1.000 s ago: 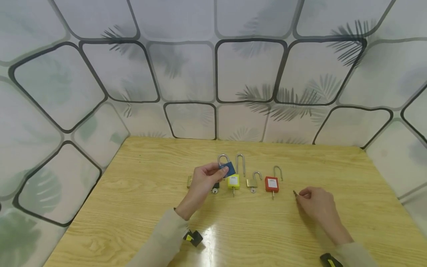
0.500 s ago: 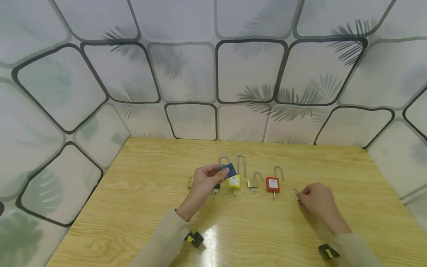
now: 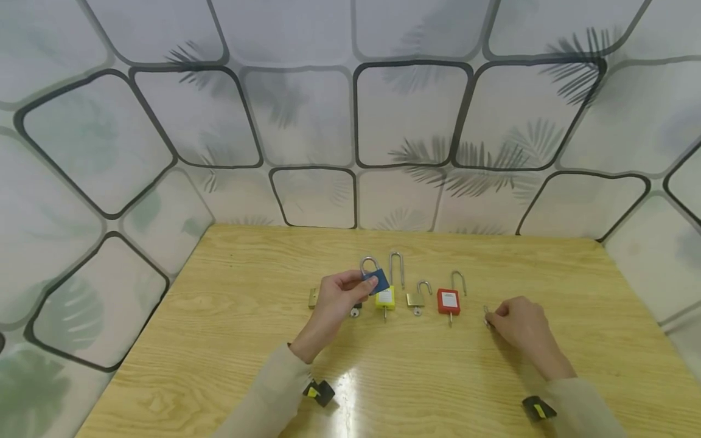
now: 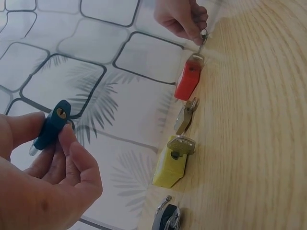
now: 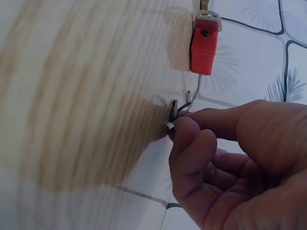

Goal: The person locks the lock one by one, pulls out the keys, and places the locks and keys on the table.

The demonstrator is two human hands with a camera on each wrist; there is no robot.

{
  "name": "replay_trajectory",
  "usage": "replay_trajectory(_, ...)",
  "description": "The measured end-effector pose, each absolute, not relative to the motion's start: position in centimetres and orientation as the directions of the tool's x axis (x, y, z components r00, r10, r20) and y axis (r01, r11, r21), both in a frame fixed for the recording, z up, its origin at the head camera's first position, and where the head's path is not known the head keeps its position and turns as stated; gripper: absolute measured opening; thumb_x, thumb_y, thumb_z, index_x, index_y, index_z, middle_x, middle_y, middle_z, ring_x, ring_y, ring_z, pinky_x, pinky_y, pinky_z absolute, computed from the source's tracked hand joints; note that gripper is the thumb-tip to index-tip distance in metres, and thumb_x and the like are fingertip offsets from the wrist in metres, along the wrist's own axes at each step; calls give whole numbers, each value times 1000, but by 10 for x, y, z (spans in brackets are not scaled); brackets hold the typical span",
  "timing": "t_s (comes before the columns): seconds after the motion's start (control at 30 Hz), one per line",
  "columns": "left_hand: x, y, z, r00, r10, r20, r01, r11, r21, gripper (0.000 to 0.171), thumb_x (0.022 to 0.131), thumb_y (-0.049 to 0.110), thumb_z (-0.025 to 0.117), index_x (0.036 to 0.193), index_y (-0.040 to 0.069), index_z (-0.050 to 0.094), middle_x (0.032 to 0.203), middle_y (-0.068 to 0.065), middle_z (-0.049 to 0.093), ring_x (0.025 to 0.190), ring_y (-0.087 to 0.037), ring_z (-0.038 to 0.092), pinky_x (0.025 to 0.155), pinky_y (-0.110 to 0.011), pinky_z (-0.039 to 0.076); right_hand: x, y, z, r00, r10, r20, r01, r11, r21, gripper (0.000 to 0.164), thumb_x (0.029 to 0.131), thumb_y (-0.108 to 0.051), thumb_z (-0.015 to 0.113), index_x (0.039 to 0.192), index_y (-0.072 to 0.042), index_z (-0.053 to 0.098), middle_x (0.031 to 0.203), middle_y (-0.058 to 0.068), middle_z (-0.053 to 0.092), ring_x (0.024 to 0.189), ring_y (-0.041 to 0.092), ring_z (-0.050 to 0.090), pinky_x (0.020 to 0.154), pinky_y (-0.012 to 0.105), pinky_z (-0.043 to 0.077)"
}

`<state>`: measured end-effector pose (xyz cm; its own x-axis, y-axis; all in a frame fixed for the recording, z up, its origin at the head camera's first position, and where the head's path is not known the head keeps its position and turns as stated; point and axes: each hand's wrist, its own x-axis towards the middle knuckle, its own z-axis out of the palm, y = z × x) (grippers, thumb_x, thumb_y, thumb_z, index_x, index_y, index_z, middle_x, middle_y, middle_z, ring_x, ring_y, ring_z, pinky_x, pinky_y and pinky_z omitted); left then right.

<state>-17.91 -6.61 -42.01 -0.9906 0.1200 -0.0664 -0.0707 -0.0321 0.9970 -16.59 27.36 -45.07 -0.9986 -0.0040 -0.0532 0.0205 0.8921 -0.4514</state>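
Note:
My left hand holds a blue padlock above the table between thumb and fingers. Its shackle points up and away in the head view. In the left wrist view the blue padlock shows a brass keyhole with no key in it. Off to the right, my right hand pinches small keys on a ring, low at the tabletop. Seen from the right wrist, the keys stick out past the thumb and index fingertips. How many keys there are is partly hidden by the fingers.
On the wooden table a row of padlocks includes a red one, a small brass one and a yellow one, each with a key inserted. A black padlock and another brass one are partly behind my left hand.
My right hand has shifted slightly away from me, and the keys at its fingertips have turned. The left hand keeps the blue padlock in nearly the same place.

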Motion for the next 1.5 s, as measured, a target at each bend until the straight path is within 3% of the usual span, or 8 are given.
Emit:
replay_trajectory(0.2,-178,-63,-421,-989,132,-64,-65,-4,998,27,87,17,73,106,-2,71,98,-17,74,80,-15,68,78,-37,59,-166,276,-451,-999,-21,-37,-2,891,-454,20,84,-16,69,71,0,72,65,8,66,60,21,53,50,31,42)
replay_trajectory(0.57,-176,-55,-424,-986,158,-62,-61,9,998,27,88,14,73,110,-2,71,104,-23,73,86,-17,69,77,-31,60,-165,277,-452,-999,-40,-10,-31,890,-455,20,85,-15,70,73,1,72,62,6,65,57,18,50,50,31,40)
replay_trajectory(0.87,-173,-46,-427,-976,217,2,23,92,996,25,86,19,75,106,3,73,100,-17,74,86,-17,69,84,-52,57,-162,289,-441,-1000,-14,24,-24,867,-498,27,93,-17,61,86,6,71,68,14,71,54,18,58,45,33,46)
replay_trajectory(0.97,-173,-37,-427,-968,248,42,69,100,993,25,85,15,75,108,6,71,100,-15,74,83,-16,69,78,-49,59,-160,294,-435,-1000,-14,10,-17,857,-516,29,95,-18,60,92,9,71,64,10,71,48,15,58,42,31,46)
replay_trajectory(1.1,-174,-23,-426,-955,276,109,143,109,984,37,85,11,75,120,12,64,94,-15,75,77,-15,69,70,-39,61,-156,300,-429,-1000,-14,-12,-5,844,-536,31,96,-19,58,96,10,69,65,9,71,49,15,60,41,31,48)
replay_trajectory(1.27,-178,-3,-427,-927,322,194,241,114,964,45,87,10,73,127,22,57,80,-13,73,70,-19,66,59,-22,53,-152,307,-427,-999,1,-44,25,841,-540,34,97,-21,57,99,12,68,67,9,72,51,17,61,42,30,49)
replay_trajectory(1.4,-183,16,-427,-915,344,212,276,150,949,43,87,12,73,125,27,58,80,-6,73,69,-13,65,57,-21,51,-149,312,-424,-999,8,-53,35,842,-539,36,98,-22,57,99,12,67,68,9,72,53,18,62,42,30,50)
replay_trajectory(1.5,-189,32,-427,-909,362,209,296,207,932,45,87,14,73,126,29,57,84,-2,72,74,-7,65,62,-23,55,-146,317,-423,-999,7,-52,34,843,-537,37,98,-22,57,99,13,67,68,9,72,53,18,63,42,30,51)
